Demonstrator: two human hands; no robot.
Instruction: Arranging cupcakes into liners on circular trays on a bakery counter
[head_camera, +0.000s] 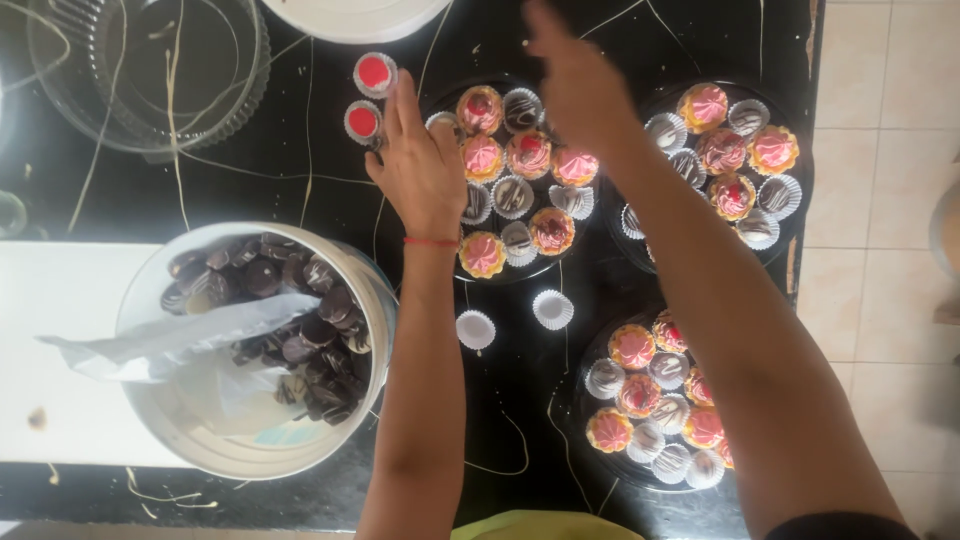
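While three black trays (640, 262) already look nearly full of pink-topped and chocolate-drizzled sweets, I see my left hand (420, 165) flat with fingers together by two red-topped cups (368, 97), my right hand (570, 75) blurred, grip unclear, two empty paper cups (514, 320) left, and the bucket of chocolates (270, 300) well stocked.

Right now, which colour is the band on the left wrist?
Red: a thin band around the left wrist, seen in the head view.

A home kitchen: black counter (300, 150) crowded with decorated sweets trays (520, 180), beside tiled floor (880, 250).
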